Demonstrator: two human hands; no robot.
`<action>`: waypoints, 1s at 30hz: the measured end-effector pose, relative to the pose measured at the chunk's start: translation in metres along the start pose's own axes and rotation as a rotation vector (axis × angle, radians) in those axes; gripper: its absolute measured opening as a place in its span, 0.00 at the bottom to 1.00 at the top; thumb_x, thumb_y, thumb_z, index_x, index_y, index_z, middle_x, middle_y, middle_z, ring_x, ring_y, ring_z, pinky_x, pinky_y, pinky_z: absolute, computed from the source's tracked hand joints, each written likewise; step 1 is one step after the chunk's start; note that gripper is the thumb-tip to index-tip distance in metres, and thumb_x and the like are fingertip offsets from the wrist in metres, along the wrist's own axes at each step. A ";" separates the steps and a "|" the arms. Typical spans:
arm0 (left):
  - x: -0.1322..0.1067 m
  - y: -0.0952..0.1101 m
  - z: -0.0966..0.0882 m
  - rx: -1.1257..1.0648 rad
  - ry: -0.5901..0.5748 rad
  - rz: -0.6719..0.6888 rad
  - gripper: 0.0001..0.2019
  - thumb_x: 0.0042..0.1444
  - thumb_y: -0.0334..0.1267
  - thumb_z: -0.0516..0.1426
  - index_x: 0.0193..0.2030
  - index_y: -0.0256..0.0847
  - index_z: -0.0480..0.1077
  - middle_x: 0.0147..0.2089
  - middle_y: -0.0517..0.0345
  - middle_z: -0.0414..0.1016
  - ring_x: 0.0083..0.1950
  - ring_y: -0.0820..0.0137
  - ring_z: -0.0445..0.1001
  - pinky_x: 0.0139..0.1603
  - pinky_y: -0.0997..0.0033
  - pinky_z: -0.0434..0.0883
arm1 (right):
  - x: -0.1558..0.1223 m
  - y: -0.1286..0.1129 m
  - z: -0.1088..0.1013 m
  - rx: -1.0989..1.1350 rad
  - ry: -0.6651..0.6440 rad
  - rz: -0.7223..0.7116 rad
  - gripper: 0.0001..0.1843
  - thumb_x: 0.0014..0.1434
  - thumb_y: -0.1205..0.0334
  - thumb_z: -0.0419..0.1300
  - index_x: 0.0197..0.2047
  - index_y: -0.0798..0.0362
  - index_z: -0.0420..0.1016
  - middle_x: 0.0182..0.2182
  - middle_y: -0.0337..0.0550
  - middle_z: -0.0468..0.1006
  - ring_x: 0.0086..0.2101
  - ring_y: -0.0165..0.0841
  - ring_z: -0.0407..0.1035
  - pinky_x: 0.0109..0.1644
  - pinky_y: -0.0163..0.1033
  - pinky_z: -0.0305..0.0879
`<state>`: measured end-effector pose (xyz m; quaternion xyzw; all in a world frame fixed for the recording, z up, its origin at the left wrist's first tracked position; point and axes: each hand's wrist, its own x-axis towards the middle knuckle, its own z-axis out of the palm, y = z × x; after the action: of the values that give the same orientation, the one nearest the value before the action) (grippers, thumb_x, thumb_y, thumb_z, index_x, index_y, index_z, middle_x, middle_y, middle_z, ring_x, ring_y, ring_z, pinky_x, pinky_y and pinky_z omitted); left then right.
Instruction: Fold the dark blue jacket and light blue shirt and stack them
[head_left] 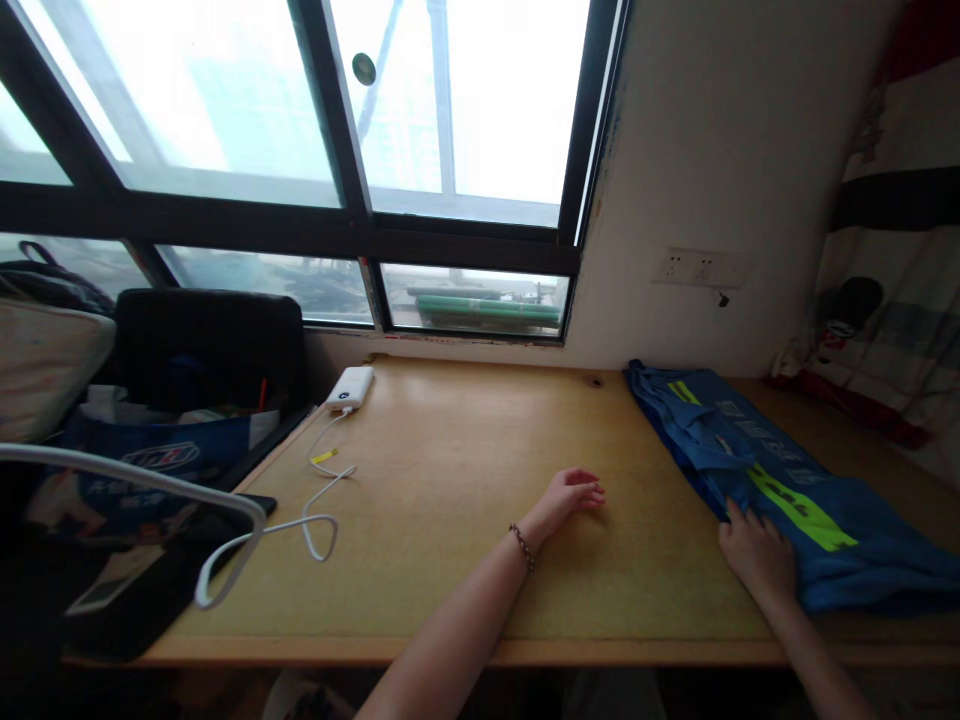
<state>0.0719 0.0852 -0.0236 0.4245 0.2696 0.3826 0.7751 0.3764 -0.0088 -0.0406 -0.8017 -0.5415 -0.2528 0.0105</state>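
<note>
A blue garment (787,450) with bright yellow-green strips and pale lettering lies folded lengthwise on the right of the wooden table (450,520). My right hand (759,560) rests on its near left edge, fingers extended over the cloth; the fingertips are partly lost against the fabric. My left hand (568,500), with a beaded bracelet (523,547) at the wrist, is over the middle of the table. Its fingers are loosely bent and apart, and it holds nothing. A gap of bare tabletop separates it from the garment.
At the table's left edge lies a white power bank (350,387) with a white cable (322,490) looping toward me. A black chair (210,345) holding a blue bag (150,455) stands at left. Windows line the back; a curtain (877,300) hangs at right.
</note>
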 end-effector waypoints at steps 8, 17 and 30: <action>0.002 -0.003 -0.001 0.013 -0.003 0.001 0.12 0.47 0.33 0.60 0.38 0.29 0.67 0.34 0.44 0.73 0.32 0.71 0.74 0.38 0.70 0.71 | -0.001 -0.001 0.001 -0.011 0.030 0.008 0.21 0.55 0.63 0.45 0.51 0.57 0.65 0.38 0.52 0.72 0.38 0.42 0.64 0.37 0.44 0.56; 0.000 -0.002 0.001 0.041 0.008 0.007 0.13 0.45 0.32 0.61 0.38 0.28 0.67 0.35 0.44 0.73 0.31 0.71 0.74 0.37 0.71 0.70 | -0.001 0.000 0.003 0.004 0.015 0.012 0.21 0.55 0.63 0.46 0.51 0.56 0.65 0.36 0.52 0.73 0.38 0.43 0.64 0.37 0.44 0.56; 0.000 0.003 0.002 0.026 0.022 -0.014 0.13 0.45 0.33 0.61 0.37 0.29 0.67 0.35 0.44 0.73 0.31 0.71 0.73 0.37 0.69 0.70 | 0.000 -0.005 -0.010 0.022 0.013 0.026 0.22 0.51 0.65 0.48 0.51 0.56 0.66 0.34 0.53 0.73 0.37 0.43 0.65 0.36 0.44 0.57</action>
<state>0.0722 0.0850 -0.0200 0.4284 0.2857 0.3784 0.7692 0.3684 -0.0094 -0.0334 -0.8069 -0.5337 -0.2518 0.0260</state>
